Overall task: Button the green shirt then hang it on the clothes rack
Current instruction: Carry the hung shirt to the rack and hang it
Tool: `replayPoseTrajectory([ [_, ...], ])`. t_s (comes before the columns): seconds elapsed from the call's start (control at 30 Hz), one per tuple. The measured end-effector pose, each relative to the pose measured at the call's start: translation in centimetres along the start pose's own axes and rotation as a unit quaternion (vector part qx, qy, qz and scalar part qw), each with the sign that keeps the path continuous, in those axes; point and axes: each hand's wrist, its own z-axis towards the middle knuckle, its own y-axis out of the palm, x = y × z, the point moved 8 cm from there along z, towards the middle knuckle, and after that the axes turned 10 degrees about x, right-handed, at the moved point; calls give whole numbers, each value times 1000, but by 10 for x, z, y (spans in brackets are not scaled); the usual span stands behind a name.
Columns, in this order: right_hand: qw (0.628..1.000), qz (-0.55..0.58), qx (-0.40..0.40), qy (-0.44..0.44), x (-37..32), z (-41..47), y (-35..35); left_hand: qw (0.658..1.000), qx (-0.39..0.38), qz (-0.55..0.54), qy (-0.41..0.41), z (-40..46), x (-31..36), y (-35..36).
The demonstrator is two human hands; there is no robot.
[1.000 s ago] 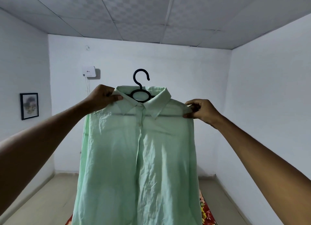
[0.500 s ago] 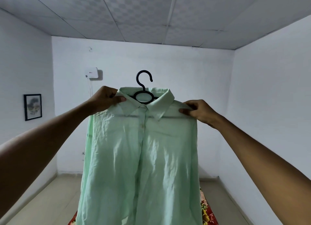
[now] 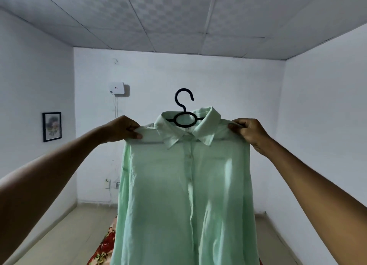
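The left hand [image 3: 124, 130] pinches the green shirt [image 3: 184, 195] at one shoulder, thumb under the cloth and curled fingers on top, while the right hand [image 3: 249, 132] grips the other shoulder in the same way, fingers folded round the seam. Both arms reach forward and up, so the shirt is held at about head height in the middle of the room, its front facing the camera and its body hanging straight down between the forearms. The placket runs closed down the front, with small buttons visible along it, and the collar lies folded open at the top. A black hanger [image 3: 183, 113] sits inside the neck, its oval centre framed by the collar and its hook standing free above it, caught on nothing. Behind the shirt is a white wall with a small white box [image 3: 117, 88] mounted high and a cable dropping from it. A framed picture [image 3: 51, 126] hangs on the left wall. Below, a floral cloth [image 3: 105, 245] in red and cream shows beside the shirt's lower edge, lying on the pale floor [image 3: 65, 235].
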Motion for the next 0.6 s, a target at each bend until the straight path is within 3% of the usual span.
replayPoseTrajectory([
  [0.2,999,35,-19,13,-2,-10,3,997,51,-57,-32,-17,9,-25],
  [0.4,991,15,-126,-31,-23,-26,42,990,113,-41,-68,-74,4,-64],
  [0.6,975,73,-198,-64,-60,-63,106,979,165,-12,-118,-172,-5,-135],
])
